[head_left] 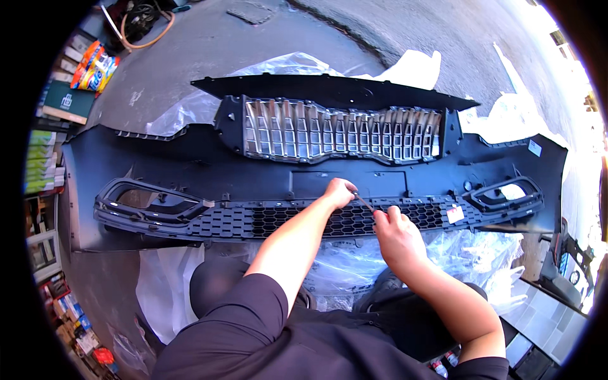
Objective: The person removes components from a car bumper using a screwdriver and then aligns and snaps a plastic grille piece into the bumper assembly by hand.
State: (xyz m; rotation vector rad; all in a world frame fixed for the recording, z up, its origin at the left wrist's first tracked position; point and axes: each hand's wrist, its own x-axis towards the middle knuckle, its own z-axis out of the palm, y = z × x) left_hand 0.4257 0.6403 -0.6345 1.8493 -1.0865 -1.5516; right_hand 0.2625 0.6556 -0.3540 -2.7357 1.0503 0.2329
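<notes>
A large black car bumper cover lies across the floor in front of me, its inner side showing. My right hand is wrapped round a screwdriver; the fingers hide its handle, and the thin shaft slants up and left. At the far end of the shaft, my left hand is closed above the upper edge of the lower mesh grille. Whatever is between its fingertips is hidden. Beyond both hands, the upper grille with chrome slats is set in the bumper cover.
Clear plastic sheeting lies under the bumper and by my knees, with more plastic behind it. Shelves with boxes line the left side. A cable and hose lie at the far left. Grey panels are at the lower right.
</notes>
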